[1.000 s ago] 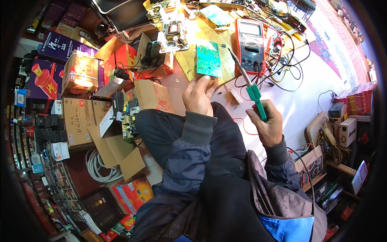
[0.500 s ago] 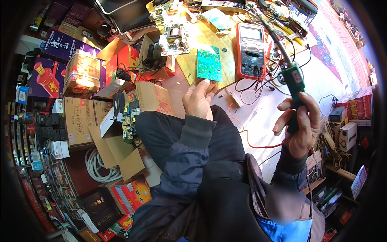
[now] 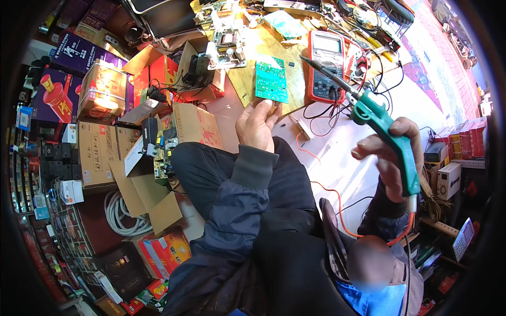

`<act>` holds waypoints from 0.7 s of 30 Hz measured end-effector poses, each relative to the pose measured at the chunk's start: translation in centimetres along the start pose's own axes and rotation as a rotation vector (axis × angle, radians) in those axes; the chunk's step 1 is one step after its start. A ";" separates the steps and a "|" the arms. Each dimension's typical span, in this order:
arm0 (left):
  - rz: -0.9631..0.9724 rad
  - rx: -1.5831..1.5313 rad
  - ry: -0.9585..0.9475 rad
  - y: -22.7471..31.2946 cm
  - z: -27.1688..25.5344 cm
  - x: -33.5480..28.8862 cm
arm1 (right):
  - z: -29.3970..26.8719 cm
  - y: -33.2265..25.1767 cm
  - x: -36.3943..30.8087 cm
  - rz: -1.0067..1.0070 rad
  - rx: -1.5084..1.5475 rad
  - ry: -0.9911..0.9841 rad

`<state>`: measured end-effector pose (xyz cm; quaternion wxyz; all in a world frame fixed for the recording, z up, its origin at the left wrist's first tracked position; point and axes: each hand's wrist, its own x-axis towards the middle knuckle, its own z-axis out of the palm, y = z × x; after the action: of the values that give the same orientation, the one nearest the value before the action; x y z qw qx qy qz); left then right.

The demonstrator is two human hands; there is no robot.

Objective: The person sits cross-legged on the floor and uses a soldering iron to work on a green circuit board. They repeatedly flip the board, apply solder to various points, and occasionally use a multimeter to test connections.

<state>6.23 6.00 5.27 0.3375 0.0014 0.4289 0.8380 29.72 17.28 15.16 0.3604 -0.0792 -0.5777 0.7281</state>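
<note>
My left hand [image 3: 257, 126] pinches the near edge of a green circuit board [image 3: 272, 79], which lies over the wooden board [image 3: 298, 90]. My right hand [image 3: 396, 160] is closed round the handle of a green soldering iron [image 3: 383, 124]. Its long metal tip points up and left, passing in front of a red multimeter [image 3: 326, 66] as I see it. From the handle's lower end runs an orange cord [image 3: 342, 213]. A small black chip [image 3: 291, 64] rests just right of the circuit board.
Another board with large components [image 3: 227, 45] stands at the far left of the wood. Tangled test leads [image 3: 334, 113] lie by the multimeter. Cardboard boxes [image 3: 100, 152] crowd my left, near a coiled white hose [image 3: 124, 216]. A white box [image 3: 449, 180] sits at the right.
My right hand has tilted the soldering iron, so its tip has swung left and nearer, toward the circuit board. My left hand keeps its hold, almost in place.
</note>
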 end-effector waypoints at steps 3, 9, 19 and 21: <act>-0.003 0.002 0.002 0.1 0.3 -0.1 | 1.1 1.9 0.0 -0.159 -0.301 0.214; -0.006 0.009 -0.016 0.1 0.1 -0.2 | 1.2 4.5 -0.1 -0.348 -0.502 0.387; -0.014 -0.018 0.006 0.0 0.6 0.2 | 2.1 5.1 0.5 -0.051 -0.233 0.469; -0.002 -0.021 -0.006 -0.1 0.6 0.3 | 3.1 5.3 0.5 -0.021 -0.367 0.462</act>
<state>6.25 6.63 5.45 0.3399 0.0001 0.4192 0.8419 25.42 14.83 11.58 0.4697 -0.3007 -0.6031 0.5703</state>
